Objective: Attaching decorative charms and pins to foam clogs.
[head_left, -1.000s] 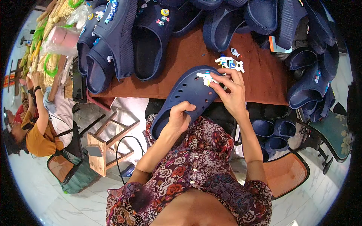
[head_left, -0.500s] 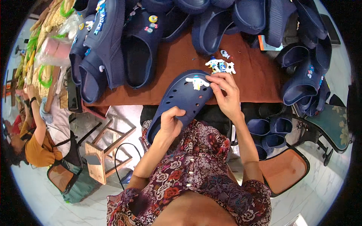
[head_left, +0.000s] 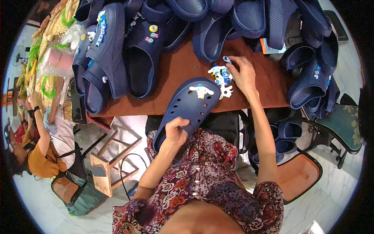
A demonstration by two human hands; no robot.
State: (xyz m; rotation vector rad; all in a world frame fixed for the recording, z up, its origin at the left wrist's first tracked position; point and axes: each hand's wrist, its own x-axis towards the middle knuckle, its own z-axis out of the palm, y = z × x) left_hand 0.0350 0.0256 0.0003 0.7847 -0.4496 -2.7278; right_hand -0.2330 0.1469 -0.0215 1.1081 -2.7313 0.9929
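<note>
Although the left hand [head_left: 177,132] covers part of it, the navy clog [head_left: 186,109] reads as smooth, matte moulded material, with a broad rounded toe and an upper pierced by round to oval holes. On the toe, ahead of the left hand, sits a white charm [head_left: 201,91], flat and long-eared, with blue at its top. A loose charm cluster [head_left: 226,81], mostly white with blue parts and irregular in outline, lies just left of and nearer the body than the right fingertips, upon a brown cloth [head_left: 269,87] of dull, fabric-like surface. Beyond both hands stand other navy clogs [head_left: 107,56], some with ridged sole edges. Left hand: closed around the clog near its foot opening, thumb laid across the upper; the clog tilts with its toe away from the body, directly forward and rightward of this grip. Right hand [head_left: 244,76]: thumb and forefinger narrowly parted, fingers bent, tips at a small bluish-white charm [head_left: 226,59]; cannot tell whether it is pinched or only touched.
</note>
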